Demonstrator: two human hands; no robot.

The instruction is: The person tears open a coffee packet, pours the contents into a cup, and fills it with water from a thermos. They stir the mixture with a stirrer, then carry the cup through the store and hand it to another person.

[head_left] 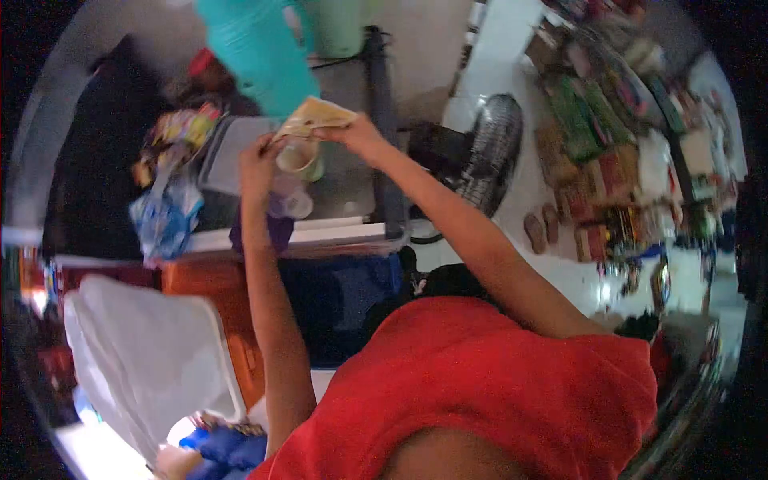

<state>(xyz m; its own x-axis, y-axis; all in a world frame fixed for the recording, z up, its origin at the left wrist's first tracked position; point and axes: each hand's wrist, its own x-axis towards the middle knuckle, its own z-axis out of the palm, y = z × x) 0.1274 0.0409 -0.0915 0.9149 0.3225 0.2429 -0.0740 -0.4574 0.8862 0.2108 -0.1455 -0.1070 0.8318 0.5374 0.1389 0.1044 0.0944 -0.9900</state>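
A yellowish packet (320, 116) stretches between my two hands, its surface folded and a little blurred. My left hand (259, 160) pinches its near left corner, and my right hand (360, 138) grips its right end. Just under the packet stands a pale cup (297, 157), its round mouth facing up. A small translucent cup or lid (293, 202) lies nearer to me, beside my left forearm. Behind the packet rises a turquoise jug (260, 56) with a handle.
A clear plastic box (232, 152) sits left of the cup on the dark tabletop (348, 180). Further left is a blue plastic bag (166, 214). A fan (494, 152) stands on the floor to the right, with slippers (542, 230) and stacked packaged goods (612, 172) beyond.
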